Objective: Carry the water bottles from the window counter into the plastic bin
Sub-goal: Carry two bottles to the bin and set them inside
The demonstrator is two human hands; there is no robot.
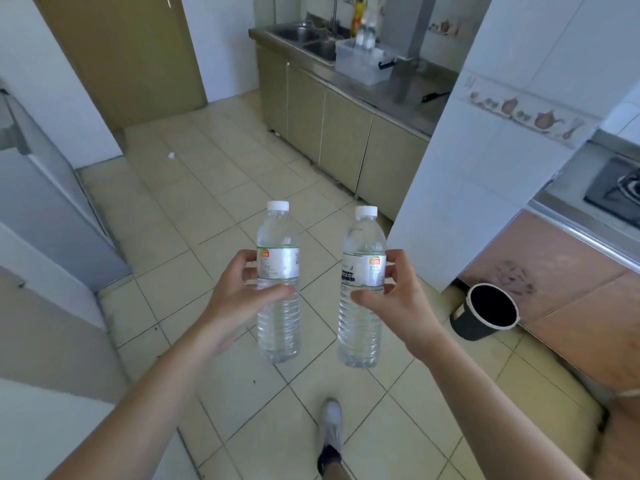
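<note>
Both arms outstretched | left hand fingers clamped on left bottle | right hand likewise, right bottle

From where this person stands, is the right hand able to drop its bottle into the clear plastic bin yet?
Probably not: the right hand grips its bottle well short of the plastic bin on the far counter; open floor lies between.

Clear bottles with white caps and silver labels; beige tiled floor; black bucket; olive cabinets.

Both forearms extended forward, bare. Left hand and right hand each curled in a grip, thumbs facing inward, held level, apart.
</note>
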